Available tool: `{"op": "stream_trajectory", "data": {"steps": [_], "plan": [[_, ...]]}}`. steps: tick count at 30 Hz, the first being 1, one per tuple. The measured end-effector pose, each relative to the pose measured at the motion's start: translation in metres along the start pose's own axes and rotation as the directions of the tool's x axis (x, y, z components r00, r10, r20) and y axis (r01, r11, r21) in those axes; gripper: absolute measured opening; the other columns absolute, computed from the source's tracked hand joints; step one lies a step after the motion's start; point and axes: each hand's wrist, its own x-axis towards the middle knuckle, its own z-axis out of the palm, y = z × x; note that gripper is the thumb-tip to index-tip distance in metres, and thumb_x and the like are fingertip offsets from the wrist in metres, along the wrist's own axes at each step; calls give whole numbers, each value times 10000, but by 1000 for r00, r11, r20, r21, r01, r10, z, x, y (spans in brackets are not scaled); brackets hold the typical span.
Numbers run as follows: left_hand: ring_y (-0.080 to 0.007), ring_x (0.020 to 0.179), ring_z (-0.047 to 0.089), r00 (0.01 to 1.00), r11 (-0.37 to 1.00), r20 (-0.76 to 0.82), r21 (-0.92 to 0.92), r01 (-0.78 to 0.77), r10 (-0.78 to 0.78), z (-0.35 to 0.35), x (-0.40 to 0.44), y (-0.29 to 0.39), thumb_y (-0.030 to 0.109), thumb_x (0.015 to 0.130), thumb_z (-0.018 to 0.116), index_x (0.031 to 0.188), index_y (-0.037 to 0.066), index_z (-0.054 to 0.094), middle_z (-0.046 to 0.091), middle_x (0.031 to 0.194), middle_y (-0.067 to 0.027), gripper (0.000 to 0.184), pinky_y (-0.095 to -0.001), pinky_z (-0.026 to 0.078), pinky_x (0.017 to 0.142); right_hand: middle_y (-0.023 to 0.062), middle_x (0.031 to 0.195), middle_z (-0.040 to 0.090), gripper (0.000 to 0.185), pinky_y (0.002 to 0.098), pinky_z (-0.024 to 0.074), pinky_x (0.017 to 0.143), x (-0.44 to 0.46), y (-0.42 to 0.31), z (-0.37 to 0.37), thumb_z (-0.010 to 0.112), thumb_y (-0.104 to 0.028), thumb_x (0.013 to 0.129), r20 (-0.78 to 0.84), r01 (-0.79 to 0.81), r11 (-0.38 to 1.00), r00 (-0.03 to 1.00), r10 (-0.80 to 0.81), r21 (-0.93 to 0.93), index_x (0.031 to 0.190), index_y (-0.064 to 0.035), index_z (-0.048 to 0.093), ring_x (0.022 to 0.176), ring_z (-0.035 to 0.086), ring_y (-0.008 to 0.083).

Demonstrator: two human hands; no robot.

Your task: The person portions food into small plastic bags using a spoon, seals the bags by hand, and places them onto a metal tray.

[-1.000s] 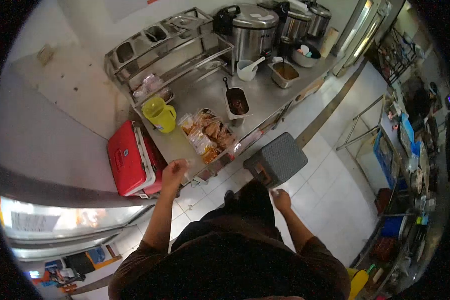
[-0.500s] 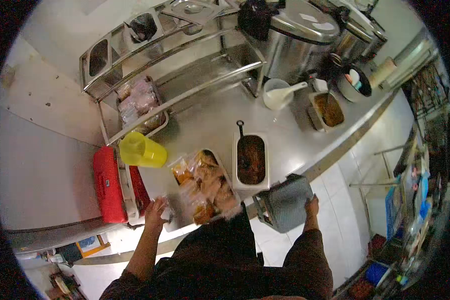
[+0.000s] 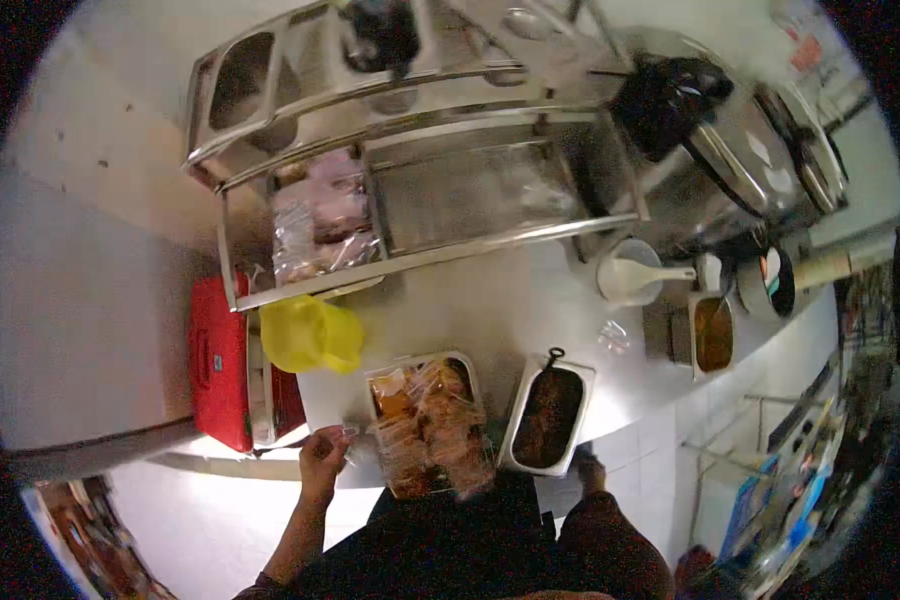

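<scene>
My left hand [image 3: 322, 464] is at the counter's front edge, its fingers closed on a small piece of clear plastic [image 3: 350, 434]. Beside it, a steel tray [image 3: 478, 385] holds several clear bags of orange-brown food [image 3: 425, 425]. My right hand [image 3: 591, 474] is low by the right side of a deep steel pan [image 3: 521, 440] of dark brown sauce [image 3: 550, 415]; its fingers are blurred, and whether it holds anything is unclear. A black-handled utensil [image 3: 555, 355] stands in the sauce.
A yellow pitcher [image 3: 310, 335] and a red case [image 3: 220, 365] are at left. A steel rack [image 3: 450, 255] spans the back, with bagged food [image 3: 325, 215] under it. At right are a white pitcher [image 3: 627, 275], a smaller sauce pan [image 3: 712, 335] and large steel pots [image 3: 750, 150].
The view has swung, shifting the back rack and pots. The grey plastic crate that my right hand held is no longer clearly visible. My left fingers have drawn together.
</scene>
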Motion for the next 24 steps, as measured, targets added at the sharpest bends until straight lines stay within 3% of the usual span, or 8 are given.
{"op": "stream_trajectory", "data": {"steps": [2,5,11,15,19,20,21,24], "plan": [[-68,770,577,996,992,9,-90,-93,94,4,-3,8,111,927,746,1134,51,656,695,990,-21,234,-200,432,613,151,981,724,331,494,548,728,11,-66,-38,518,-341,943,208,-8,940,975,84,-342,922,-74,714,889,698,374],[-98,904,631,996,987,-83,-160,12,-26,-4,-1,4,180,935,744,1144,84,658,691,1027,-2,245,-227,485,644,157,989,723,335,501,546,742,38,-85,-60,518,-347,946,332,-15,950,935,124,-313,937,-75,714,902,695,378],[-151,1059,655,942,947,-298,-229,-225,152,-13,-18,-27,229,967,701,1250,84,638,703,1138,-50,324,-300,583,615,167,1004,721,345,515,541,768,119,-62,-88,519,-361,953,482,184,942,876,-28,-281,967,-76,714,930,690,386],[-214,1153,626,693,843,-589,-35,-536,416,19,-64,-59,232,970,687,1259,33,625,677,1205,-100,356,-402,507,974,174,1014,719,353,524,538,786,172,-26,-109,519,-370,957,625,424,868,759,-184,-259,987,-76,714,948,687,392],[-255,1146,633,374,639,-720,126,-759,585,87,-111,-101,223,965,705,1241,-28,595,667,1202,-156,389,-374,475,1028,181,1025,718,362,533,535,804,202,22,-140,520,-379,961,886,863,498,294,-359,-84,1007,-77,714,966,684,397],[-244,1122,638,340,563,-747,55,-824,571,106,-120,-103,211,935,743,1224,-25,595,678,1186,-151,401,-356,477,1009,192,1091,712,362,521,527,877,189,-22,-173,489,-351,996,968,918,357,226,-111,-174,1093,-93,723,1014,671,401],[-244,1107,647,346,521,-716,30,-853,607,127,-129,-101,303,911,779,1198,-26,598,680,1163,-141,473,-343,493,979,149,1129,723,369,483,526,910,164,-99,-221,490,-359,1013,980,914,355,194,39,-195,1140,-108,729,993,682,369],[-219,1062,658,530,541,-475,-128,-831,702,169,-153,-79,357,894,792,1148,-20,610,676,1116,-117,489,-316,499,942,77,1002,748,227,407,547,872,125,-247,-355,617,-291,998,943,629,727,-28,-332,274,1080,-103,714,928,699,246]]}}
